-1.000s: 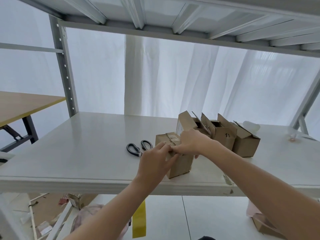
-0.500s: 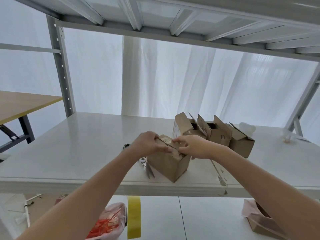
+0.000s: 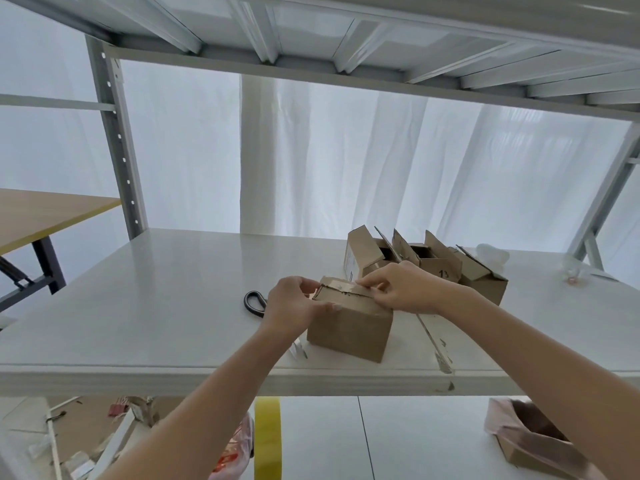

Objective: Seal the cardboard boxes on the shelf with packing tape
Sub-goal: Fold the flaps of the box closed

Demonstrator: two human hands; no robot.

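The box (image 3: 349, 323) stands closed near the front edge of the shelf (image 3: 166, 306), right of its middle, one long side facing the person; its top seam (image 3: 346, 293) runs left to right, tilting slightly nearer at the right end, so the long axis lies straight between the two hands; the left hand (image 3: 294, 306) grips the left end, thumb flat on the front face and fingers curled over the top edge, steadying it; the right hand (image 3: 405, 289) sits at the right end of the top, fingers bent and narrow, index and thumb tips close together on a glossy strip of tape (image 3: 343, 284) by the seam; I judge that a pinch, though a plain press cannot be ruled out; the right hand is the nearer to the strip, so smoothing would likely run from it leftward along the seam; how far the tape reaches is hard to make out; the open boxes (image 3: 426, 265) wait just behind, flaps up; only a handle loop of the scissors (image 3: 254, 303) shows, the rest hidden by the left hand; a yellow roll (image 3: 267, 438) below the shelf is partly cut off
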